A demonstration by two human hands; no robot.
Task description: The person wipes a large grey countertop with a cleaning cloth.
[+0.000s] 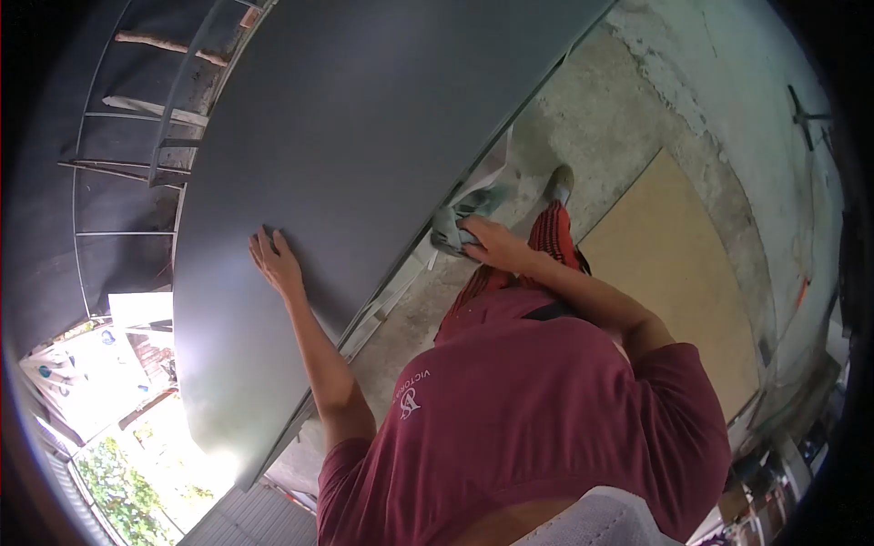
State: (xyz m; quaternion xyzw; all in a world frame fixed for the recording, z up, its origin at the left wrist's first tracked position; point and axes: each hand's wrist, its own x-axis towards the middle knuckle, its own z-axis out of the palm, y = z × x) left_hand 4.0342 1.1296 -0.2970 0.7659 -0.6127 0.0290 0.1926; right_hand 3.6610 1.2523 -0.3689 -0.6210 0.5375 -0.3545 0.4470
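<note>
Head view: left hand [276,261] lies spread flat on the grey panel [364,136], apparently steadying it. Right hand [487,243] grips a grey cloth [452,232] at the panel's edge, seemingly for wiping.

Smooth matt grey panel [364,136], soft grey cloth [448,232], rough concrete floor [592,118].

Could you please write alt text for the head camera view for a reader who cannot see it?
A person's left hand presses flat on a large grey panel while the right hand grips a grey cloth at the panel's edge. Below lie a concrete floor and a tan board.
</note>
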